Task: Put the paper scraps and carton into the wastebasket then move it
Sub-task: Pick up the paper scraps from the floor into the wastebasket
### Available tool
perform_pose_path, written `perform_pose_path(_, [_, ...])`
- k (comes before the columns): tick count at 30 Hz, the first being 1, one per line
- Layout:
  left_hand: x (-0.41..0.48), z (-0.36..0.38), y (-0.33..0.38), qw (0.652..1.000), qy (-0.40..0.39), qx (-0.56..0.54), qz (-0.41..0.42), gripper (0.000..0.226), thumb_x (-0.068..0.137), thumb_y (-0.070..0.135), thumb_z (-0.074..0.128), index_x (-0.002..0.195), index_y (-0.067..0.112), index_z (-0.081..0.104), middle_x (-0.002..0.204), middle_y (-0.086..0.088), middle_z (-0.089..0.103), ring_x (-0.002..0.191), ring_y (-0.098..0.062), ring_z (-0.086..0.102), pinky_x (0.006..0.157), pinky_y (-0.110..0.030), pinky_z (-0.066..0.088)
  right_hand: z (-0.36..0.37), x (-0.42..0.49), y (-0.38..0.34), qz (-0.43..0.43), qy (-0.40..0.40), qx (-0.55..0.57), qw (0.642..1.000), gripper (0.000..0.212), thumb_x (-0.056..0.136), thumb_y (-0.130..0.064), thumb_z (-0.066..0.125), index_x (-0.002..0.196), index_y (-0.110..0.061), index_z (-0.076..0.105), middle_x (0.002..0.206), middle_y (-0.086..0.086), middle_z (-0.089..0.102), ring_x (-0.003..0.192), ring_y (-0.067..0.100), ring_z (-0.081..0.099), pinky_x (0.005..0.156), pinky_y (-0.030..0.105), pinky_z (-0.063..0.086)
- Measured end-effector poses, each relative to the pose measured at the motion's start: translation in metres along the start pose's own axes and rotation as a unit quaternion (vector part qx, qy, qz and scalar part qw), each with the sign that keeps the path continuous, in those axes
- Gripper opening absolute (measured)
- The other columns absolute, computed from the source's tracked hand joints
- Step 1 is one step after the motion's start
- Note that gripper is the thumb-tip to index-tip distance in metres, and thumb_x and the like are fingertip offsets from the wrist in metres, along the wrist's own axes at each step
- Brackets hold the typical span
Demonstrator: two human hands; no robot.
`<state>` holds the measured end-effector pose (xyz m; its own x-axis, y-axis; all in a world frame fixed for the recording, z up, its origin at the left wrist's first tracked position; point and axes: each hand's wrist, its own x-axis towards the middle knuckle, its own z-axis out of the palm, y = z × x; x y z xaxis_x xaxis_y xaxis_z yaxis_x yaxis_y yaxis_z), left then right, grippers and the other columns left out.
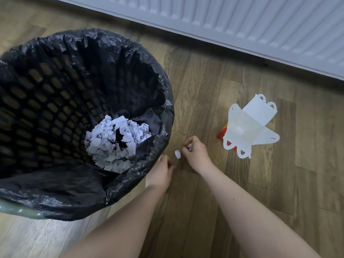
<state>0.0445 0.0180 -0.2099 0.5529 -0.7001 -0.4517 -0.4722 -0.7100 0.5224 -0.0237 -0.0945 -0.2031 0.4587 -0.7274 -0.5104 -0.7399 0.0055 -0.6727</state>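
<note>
Wastebasket (22, 211) stands at nine o'clock on the wood-pattern floor (204, 90), lined with a black bag (141, 183) folded over its rim. A heap of paper scraps (115, 144) already lies at the bottom, so most of the loose paper appears cleared.

The right hand (195, 153), near centre, is pinched closed on a small scrap (189, 146) between thumb and fingertips. Another loose scrap (177, 154) sits on the floor just beside it, at the hand's nine o'clock, between the two hands. I judge the right hand is gathering the last bits into one pinch, to save separate trips to the bin.

The left hand (162, 172) rests low against the outside of the bag at the basket's four o'clock edge. Its fingers are curled, but whether they grip anything cannot be told from here. Its place suggests either steadying the basket or reaching for the loose scrap.

The carton (249, 125), flattened with its white inside up and a red-and-yellow printed edge showing underneath, lies at three o'clock, well apart from the basket and untouched. It is probably left for last because it is the single large piece.

A white radiator (260, 25) runs along the wall from twelve to two o'clock.

Remaining by my reckoning: the floor scrap, the carton, then moving the basket. Risk: a thin scrap lying flat is awkward to lift.
</note>
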Motion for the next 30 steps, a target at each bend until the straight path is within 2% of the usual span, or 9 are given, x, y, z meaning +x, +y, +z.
perform_pose_path(5, [0.001,0.003,-0.002,0.999,-0.003,0.042,0.006,0.023,0.092,0.028,0.05,0.099,0.008,0.056,0.11,-0.009,0.052,0.095,-0.025,0.055,0.077,-0.036,0.044,0.013,-0.002,0.005,-0.021,-0.014,-0.135,0.991,0.03,0.087,-0.025,0.06,0.11,-0.007,0.054,0.115,0.011,0.058,0.103,0.029,0.059,0.084,0.04,0.05])
perform_pose_path(10, [-0.008,-0.006,-0.001,0.999,0.04,0.017,0.006,0.023,0.096,0.02,0.042,0.103,0.0,0.051,0.108,-0.018,0.057,0.092,-0.031,0.058,0.076,-0.038,0.044,0.023,-0.004,0.0,-0.058,-0.022,-0.207,0.976,0.018,0.091,-0.016,0.054,0.102,-0.002,0.056,0.109,0.017,0.058,0.1,0.035,0.059,0.081,0.045,0.049])
perform_pose_path(14, [-0.016,-0.024,0.016,0.994,0.016,-0.099,-0.036,0.03,0.098,0.014,0.033,0.119,-0.003,0.044,0.12,-0.028,0.055,0.111,-0.039,0.054,0.092,-0.043,0.043,0.018,-0.003,-0.005,-0.086,-0.025,-0.135,0.987,0.009,0.095,-0.016,0.045,0.09,-0.009,0.044,0.096,0.013,0.052,0.08,0.026,0.052,0.071,0.038,0.043])
perform_pose_path(16, [-0.018,-0.025,0.021,0.99,0.026,-0.134,-0.034,0.018,0.097,0.014,0.035,0.107,0.003,0.046,0.111,-0.028,0.058,0.103,-0.038,0.057,0.085,-0.042,0.044,0.012,0.003,-0.014,-0.08,-0.024,-0.088,0.993,0.011,0.096,-0.013,0.043,0.086,-0.012,0.037,0.083,0.006,0.05,0.069,0.019,0.048,0.063,0.033,0.039])
perform_pose_path(17, [-0.02,-0.025,0.023,0.99,0.034,-0.135,-0.025,0.009,0.097,0.015,0.036,0.096,0.009,0.042,0.102,-0.024,0.059,0.092,-0.034,0.058,0.076,-0.039,0.042,0.009,0.006,-0.02,-0.075,-0.029,-0.074,0.994,0.009,0.096,-0.011,0.042,0.088,-0.013,0.037,0.081,0.005,0.051,0.067,0.017,0.049,0.059,0.03,0.039])
perform_pose_path(19, [-0.029,-0.026,0.028,0.992,0.04,-0.123,-0.011,0.01,0.096,0.018,0.038,0.087,0.017,0.033,0.086,-0.013,0.056,0.075,-0.025,0.053,0.064,-0.034,0.035,0.005,0.013,-0.033,-0.068,-0.033,-0.062,0.995,0.004,0.097,-0.011,0.037,0.094,-0.012,0.038,0.086,0.008,0.055,0.07,0.018,0.053,0.055,0.027,0.04])
perform_pose_path(22, [-0.055,-0.036,0.038,0.989,0.011,-0.148,0.024,0.008,0.096,0.02,0.035,0.09,0.022,0.032,0.071,0.003,0.045,0.07,-0.022,0.05,0.067,-0.04,0.043,0.008,0.028,-0.05,-0.072,-0.028,-0.095,0.992,0.017,0.097,-0.015,0.034,0.105,-0.005,0.045,0.101,0.018,0.062,0.09,0.036,0.06,0.071,0.039,0.047])
perform_pose_path(25, [-0.085,-0.058,0.05,0.981,-0.053,-0.164,0.093,0.011,0.096,0.027,0.035,0.086,0.031,0.035,0.068,0.008,0.045,0.071,-0.016,0.047,0.074,-0.038,0.045,0.016,0.039,-0.058,-0.066,-0.035,-0.15,0.986,0.033,0.095,-0.027,0.042,0.12,-0.007,0.047,0.115,0.015,0.063,0.101,0.036,0.061,0.077,0.04,0.048])
perform_pose_path(30, [-0.116,-0.108,0.084,0.964,-0.099,-0.202,0.14,0.025,0.088,0.04,0.044,0.066,0.031,0.037,0.056,0.013,0.043,0.059,-0.002,0.04,0.06,-0.022,0.035,0.023,0.049,-0.054,-0.041,-0.036,-0.196,0.979,0.039,0.091,-0.037,0.049,0.122,-0.013,0.048,0.115,0.011,0.065,0.103,0.034,0.062,0.082,0.042,0.05])
